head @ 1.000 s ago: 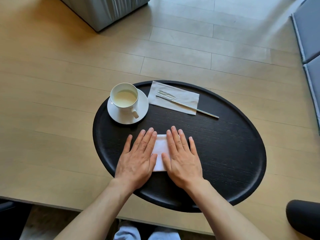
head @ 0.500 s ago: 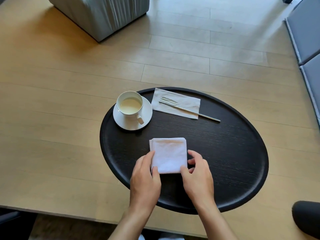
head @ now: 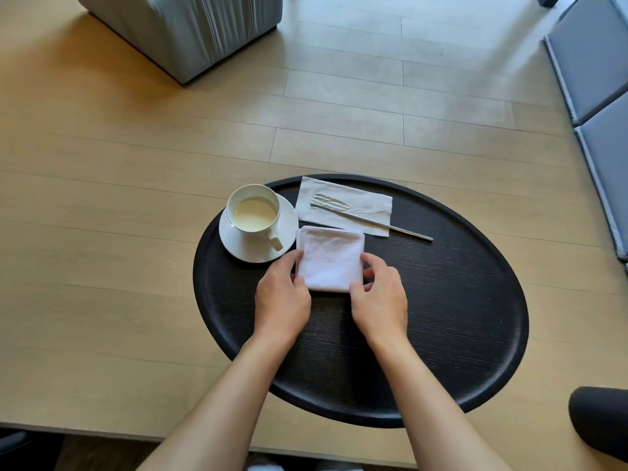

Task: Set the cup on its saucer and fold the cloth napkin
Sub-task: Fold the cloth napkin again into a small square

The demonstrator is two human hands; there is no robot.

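A white cup (head: 253, 209) of pale drink stands on its white saucer (head: 288, 222) at the far left of the round black table (head: 441, 300). The white cloth napkin (head: 331, 256) is folded into a small thick square just right of the saucer, its far left corner touching the saucer's rim. My left hand (head: 282, 299) pinches its near left corner. My right hand (head: 379, 299) pinches its near right corner. Both hands hold the napkin flat on the table.
A paper napkin (head: 367, 203) with a metal fork (head: 380, 223) on it lies just beyond the cloth. A grey upholstered block (head: 190, 25) stands on the wooden floor far left. Grey cushions (head: 598, 69) line the right edge. A dark rounded object (head: 599, 423) sits at bottom right.
My hands lifted from pressing the napkin flat, took its near corners, and slid it away from me up against the saucer and the paper napkin.
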